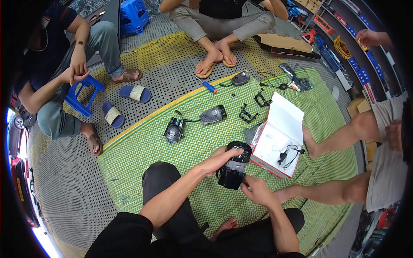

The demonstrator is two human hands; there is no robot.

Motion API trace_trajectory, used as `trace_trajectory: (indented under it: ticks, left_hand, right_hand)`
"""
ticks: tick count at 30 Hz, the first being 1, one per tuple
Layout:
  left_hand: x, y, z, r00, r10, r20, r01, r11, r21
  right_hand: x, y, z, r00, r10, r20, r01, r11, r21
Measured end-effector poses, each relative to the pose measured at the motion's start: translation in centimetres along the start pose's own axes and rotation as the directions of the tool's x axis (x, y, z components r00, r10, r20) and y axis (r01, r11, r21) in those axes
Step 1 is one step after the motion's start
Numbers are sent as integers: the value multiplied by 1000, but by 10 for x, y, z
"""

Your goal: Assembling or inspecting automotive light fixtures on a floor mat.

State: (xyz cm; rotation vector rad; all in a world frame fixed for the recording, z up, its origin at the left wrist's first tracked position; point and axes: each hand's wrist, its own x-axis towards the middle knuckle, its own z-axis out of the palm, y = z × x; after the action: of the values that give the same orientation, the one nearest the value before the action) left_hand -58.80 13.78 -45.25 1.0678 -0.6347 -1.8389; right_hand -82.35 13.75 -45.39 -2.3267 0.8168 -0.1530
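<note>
Black plastic lamp unit (235, 171): held over the green woven mat (133, 172), just left of the open white carton (286, 115).
Left hand (217, 162): curled round its left side, thumb lying over the round front (245, 148).
Right hand (260, 191): fingertips gathered at its lower right edge; whether they pinch anything, I cannot tell.
Steadying: best left firm, I judge, so the right fingers' pressure causes no twist.
Thumb: probably better along the rim, sparing the front smudges.

A workshop or tool shop; stocked shelves (354, 64); a yellow coil (341, 47); a screwdriver (209, 87) on matting (129, 167).
</note>
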Motion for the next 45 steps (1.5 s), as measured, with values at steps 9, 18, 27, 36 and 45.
trace_trajectory:
  ticks: [9, 18, 27, 36, 45]
  left_hand:
    - [-1, 2, -3, 1000, -21, 5, 21, 999, -31]
    - [-2, 3, 3, 997, 48, 62, -47, 999, -10]
    - [0, 3, -4, 999, -41, 18, 41, 999, -35]
    - [5, 2, -4, 998, -55, -2, 55, 994, -94]
    - [10, 4, -3, 984, -175, -43, 154, 939, -306]
  right_hand:
    - [-4, -1, -1, 880, 394, 265, -399, 310, 863]
    - [-8, 3, -6, 800, 419, 430, -551, 228, 803]
    - [-4, -10, 6, 968, -132, -212, 123, 991, -54]
    - [-2, 5, 3, 834, 420, 359, -521, 384, 762]
    - [0, -16, -24, 994, 84, -63, -69, 974, 215]
